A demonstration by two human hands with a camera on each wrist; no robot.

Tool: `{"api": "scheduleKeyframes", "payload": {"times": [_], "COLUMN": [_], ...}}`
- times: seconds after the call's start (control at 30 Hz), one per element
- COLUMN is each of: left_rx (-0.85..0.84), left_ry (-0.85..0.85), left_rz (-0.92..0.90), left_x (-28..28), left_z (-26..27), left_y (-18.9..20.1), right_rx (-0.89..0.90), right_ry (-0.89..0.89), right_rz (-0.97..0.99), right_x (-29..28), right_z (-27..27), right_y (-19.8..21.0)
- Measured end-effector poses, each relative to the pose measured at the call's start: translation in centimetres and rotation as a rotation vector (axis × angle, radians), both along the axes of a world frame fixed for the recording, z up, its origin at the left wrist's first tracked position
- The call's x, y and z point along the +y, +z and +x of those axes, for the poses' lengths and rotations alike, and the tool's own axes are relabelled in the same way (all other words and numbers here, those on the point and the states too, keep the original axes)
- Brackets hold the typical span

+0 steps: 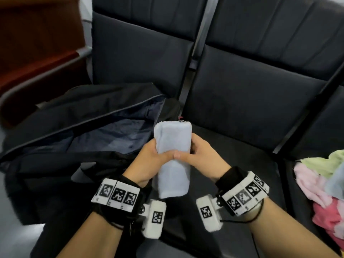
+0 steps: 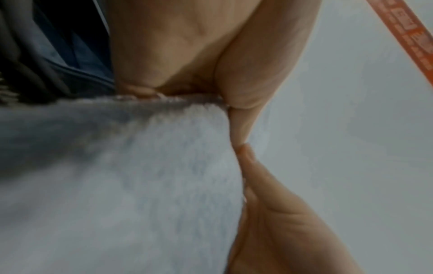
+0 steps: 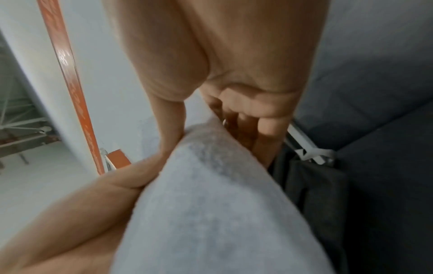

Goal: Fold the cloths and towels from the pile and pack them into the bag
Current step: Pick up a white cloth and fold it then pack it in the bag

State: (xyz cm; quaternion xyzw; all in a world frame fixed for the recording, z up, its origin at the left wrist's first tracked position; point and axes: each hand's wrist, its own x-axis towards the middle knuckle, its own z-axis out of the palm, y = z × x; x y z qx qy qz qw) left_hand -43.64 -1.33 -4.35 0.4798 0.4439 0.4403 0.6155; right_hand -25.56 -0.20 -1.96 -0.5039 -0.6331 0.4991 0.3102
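A folded light-blue towel [image 1: 173,157] is held up in the air between both hands, above the seat edge beside the open black bag [image 1: 78,127]. My left hand [image 1: 156,157] grips its left side with the thumb across the front. From the other side my right hand [image 1: 188,151] grips it, fingers curled behind. The two thumbs meet at the towel's middle. In the left wrist view the towel [image 2: 121,185] fills the lower left. The right wrist view shows the towel [image 3: 211,213] under my curled fingers [image 3: 262,129]. The bag's zip gapes, showing dark blue lining.
A pile of cloths [image 1: 320,185], pink, green and pale blue, lies on the seat at the right edge. Dark padded seats [image 1: 251,94] with metal dividers [image 1: 195,58] stretch behind. A brown-red panel [image 1: 37,43] stands at the far left.
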Motion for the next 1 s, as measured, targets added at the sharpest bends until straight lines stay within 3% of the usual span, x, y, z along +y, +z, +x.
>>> {"api": "scheduleKeyframes", "payload": {"times": [0.17, 0.3, 0.37, 0.43, 0.53, 0.6, 0.7, 0.8, 0.87, 1.0], "left_rx": [-0.079, -0.136, -0.185, -0.251, -0.321, -0.29, -0.193, -0.084, -0.047, 0.118], "left_ry": [0.069, 0.142, 0.255, 0.323, 0.304, 0.299, 0.373, 0.481, 0.466, 0.43], "left_rz": [-0.101, -0.177, -0.325, -0.52, -0.704, -0.75, -0.772, -0.728, -0.74, -0.741], "left_x": [2.9, 5.5, 7.7, 9.9, 12.3, 13.6, 15.5, 16.7, 16.7, 16.9], "left_z": [-3.7, -6.9, -8.5, -9.6, -10.0, -9.8, -9.6, -9.5, -9.3, -8.9], "left_y": [1.2, 1.0, 0.2, -1.3, -3.7, -5.3, -7.2, -9.1, -9.7, -10.5], "right_rx": [0.074, -0.012, -0.146, -0.409, -0.72, -0.801, -0.77, -0.748, -0.729, -0.768], "right_ry": [-0.014, -0.013, -0.104, -0.128, -0.088, -0.002, 0.073, -0.071, -0.161, -0.168], "right_rz": [-0.014, 0.027, 0.18, 0.346, 0.282, 0.16, 0.111, 0.225, 0.233, 0.168], "right_x": [5.1, 9.1, 11.9, 14.8, 18.2, 19.7, 21.0, 21.7, 22.2, 22.7], "right_z": [-4.1, -6.7, -6.6, -5.8, -5.1, -5.0, -4.7, -4.0, -3.7, -3.4], "right_y": [1.0, 1.2, 1.3, 1.4, 0.3, -1.1, -2.6, -3.0, -3.0, -3.1]}}
